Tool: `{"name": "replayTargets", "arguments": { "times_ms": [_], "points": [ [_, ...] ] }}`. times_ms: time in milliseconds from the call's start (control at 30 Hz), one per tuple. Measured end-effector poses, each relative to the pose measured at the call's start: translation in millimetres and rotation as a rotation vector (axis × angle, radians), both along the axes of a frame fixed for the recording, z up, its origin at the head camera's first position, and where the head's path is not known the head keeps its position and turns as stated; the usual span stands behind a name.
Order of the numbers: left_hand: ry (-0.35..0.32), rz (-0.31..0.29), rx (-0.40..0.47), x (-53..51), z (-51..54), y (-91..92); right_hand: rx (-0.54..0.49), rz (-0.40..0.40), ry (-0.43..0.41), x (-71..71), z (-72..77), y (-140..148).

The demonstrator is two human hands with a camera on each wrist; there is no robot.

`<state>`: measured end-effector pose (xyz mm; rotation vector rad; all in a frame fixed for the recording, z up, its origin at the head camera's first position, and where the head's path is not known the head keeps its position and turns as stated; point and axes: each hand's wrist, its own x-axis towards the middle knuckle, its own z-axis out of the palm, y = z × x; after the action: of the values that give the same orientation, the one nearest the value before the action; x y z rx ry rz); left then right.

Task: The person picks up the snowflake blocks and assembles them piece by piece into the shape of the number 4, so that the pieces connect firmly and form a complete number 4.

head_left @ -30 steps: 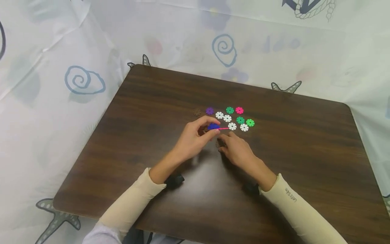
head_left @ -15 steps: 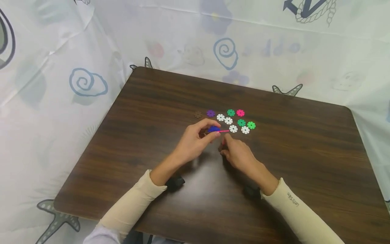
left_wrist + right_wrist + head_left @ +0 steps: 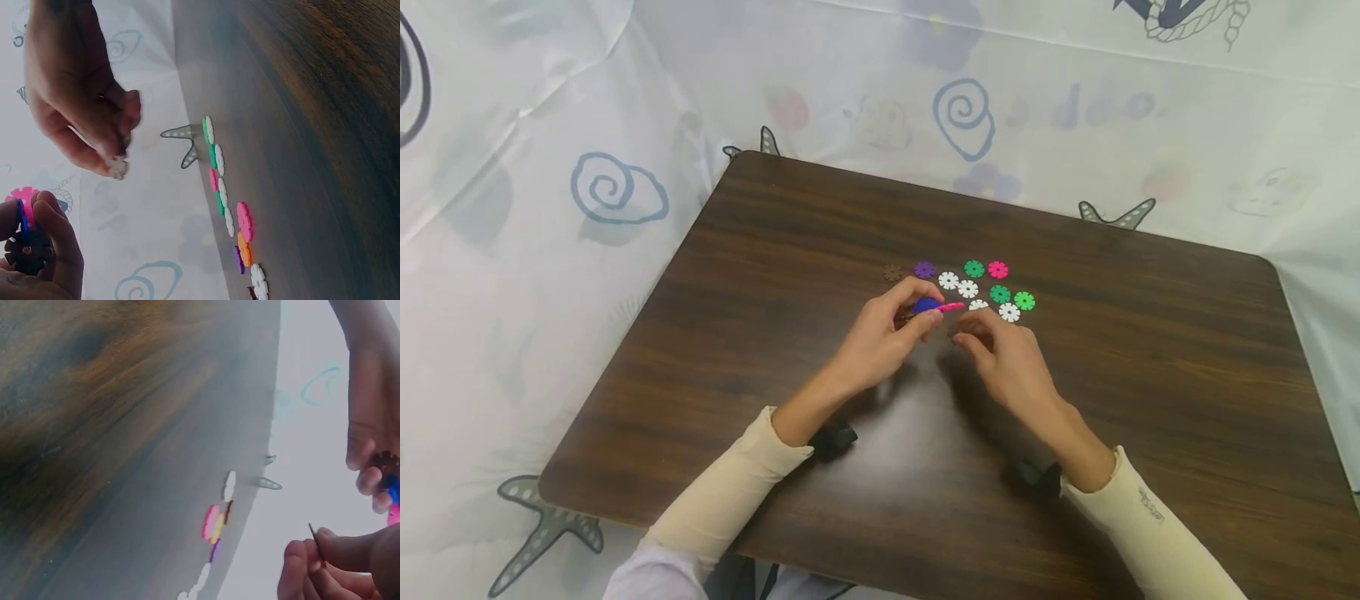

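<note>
The left hand (image 3: 887, 337) had its thumb and fingers clamped on a small cluster of notched discs, three of which could be counted. A blue disc (image 3: 927, 305) sat between the fingertips, a pink disc (image 3: 952, 307) poked past them towards the other hand, and a dark brown disc (image 3: 28, 252) lay on the palm side, the blue one running edge-on between the two. Whether the fingers covered anything more could not be told.

The right hand (image 3: 1007, 358) pinched one brownish disc (image 3: 117, 167) between thumb and finger. It stuck out just past those fingertips, near the cluster in the left fingers but apart from it.

The loose discs lay flat on the table (image 3: 775, 292), beyond both sets of fingers. Ten showed in the head view. Straight past the left knuckles were one brown loose disc (image 3: 892, 272) and one purple loose disc (image 3: 924, 269). Four white loose discs (image 3: 948, 280) ran from beyond the left fingertips to just past the right fingers, which partly covered one of them. Farther out from the right fingers were two dark green discs (image 3: 973, 268), one bright green disc (image 3: 1025, 301) and one pink loose disc (image 3: 997, 269). The left wrist view added three more: a second pink loose one (image 3: 244, 222), one orange disc (image 3: 244, 249) and a fifth white one (image 3: 259, 281), making thirteen loose.
</note>
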<state>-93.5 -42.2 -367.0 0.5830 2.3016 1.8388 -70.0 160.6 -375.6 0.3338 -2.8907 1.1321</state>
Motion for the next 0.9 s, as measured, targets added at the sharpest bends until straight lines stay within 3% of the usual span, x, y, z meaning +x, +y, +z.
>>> {"name": "replayTargets", "arguments": {
  "times_ms": [300, 533, 900],
  "points": [
    [-0.04, 0.008, 0.032, -0.3, -0.6, 1.2, -0.124, -0.123, 0.124, 10.5, 14.1, 1],
    [-0.021, 0.011, 0.022, 0.4, -1.7, 1.0, -0.203, -0.155, 0.207, 12.0, 20.6, 1],
    [-0.008, 0.014, 0.028, 2.2, -0.7, 0.8, -0.26, -0.178, 0.265, 13.8, 27.9, -2]
  ]
}}
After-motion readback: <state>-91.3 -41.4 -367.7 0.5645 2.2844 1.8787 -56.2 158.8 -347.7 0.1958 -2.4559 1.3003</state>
